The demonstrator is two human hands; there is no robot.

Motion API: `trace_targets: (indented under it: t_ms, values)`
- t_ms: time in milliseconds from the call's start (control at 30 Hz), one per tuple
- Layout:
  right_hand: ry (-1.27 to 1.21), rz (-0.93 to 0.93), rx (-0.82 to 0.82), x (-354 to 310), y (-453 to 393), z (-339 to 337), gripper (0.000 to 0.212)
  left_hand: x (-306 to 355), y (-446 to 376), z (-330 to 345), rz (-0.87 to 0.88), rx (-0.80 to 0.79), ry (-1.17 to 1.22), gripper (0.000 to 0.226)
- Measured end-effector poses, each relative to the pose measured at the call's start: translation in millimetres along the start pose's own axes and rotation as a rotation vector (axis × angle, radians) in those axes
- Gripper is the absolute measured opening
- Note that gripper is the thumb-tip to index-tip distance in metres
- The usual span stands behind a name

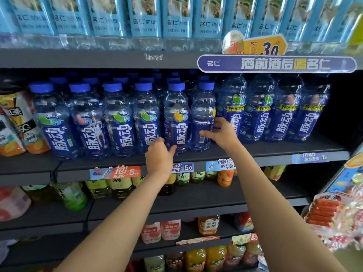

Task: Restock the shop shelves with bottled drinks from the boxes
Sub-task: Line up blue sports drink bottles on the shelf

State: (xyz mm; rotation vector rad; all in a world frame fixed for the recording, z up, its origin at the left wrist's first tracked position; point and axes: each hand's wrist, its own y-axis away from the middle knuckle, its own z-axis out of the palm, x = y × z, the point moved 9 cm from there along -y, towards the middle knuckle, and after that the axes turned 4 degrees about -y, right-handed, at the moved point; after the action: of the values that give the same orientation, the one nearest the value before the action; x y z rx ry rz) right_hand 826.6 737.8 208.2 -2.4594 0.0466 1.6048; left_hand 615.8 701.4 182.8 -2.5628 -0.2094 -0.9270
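Observation:
Blue-capped drink bottles with blue labels stand in rows on the middle dark shelf [275, 148]. My left hand [159, 156] is at the base of one front-row bottle [175, 118], its thumb touching the lower label and its fingers curled round the bottle's left side. My right hand [222, 132] grips the neighbouring bottle [202, 114], whose barcode faces me, thumb across its front and fingers behind its right side. Both bottles stand upright on the shelf. Larger bottles of the same brand [261, 108] fill the shelf to the right.
Pale blue-labelled water bottles [145, 18] line the shelf above, with a purple banner [275, 63] on its edge. Tea and juice bottles [119, 187] sit on the lower shelves. Snack packets [334, 216] hang at the right. Price tags [115, 172] run along the shelf edge.

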Motion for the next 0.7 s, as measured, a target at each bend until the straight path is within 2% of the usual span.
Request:
trace_targets:
  t_ms: [200,333,500,567,633,700]
  values:
    - [0.111,0.003,0.047,8.1,0.7,14.7,0.079,16.3,-6.3,-4.2,0.088,-0.082,-0.265,0.037]
    - [0.194,-0.019,0.216,2.2,10.6,16.3,0.090,22.9,-5.6,-4.9,0.140,-0.108,-0.366,0.034]
    - [0.314,-0.019,0.327,-4.0,19.9,17.6,0.086,27.6,-3.9,-12.0,0.194,-0.082,-0.391,0.031]
    - [0.347,-0.045,0.356,-7.3,23.8,16.7,0.084,41.5,3.0,-18.9,0.299,-0.011,-0.320,0.031]
    - [0.371,-0.081,0.382,-9.4,33.0,15.9,0.081,57.5,10.4,-28.6,0.369,0.032,-0.116,0.034]
    - [0.371,-0.133,0.356,-9.3,41.6,17.0,0.080,71.8,11.1,-34.7,0.383,0.035,0.024,0.049]
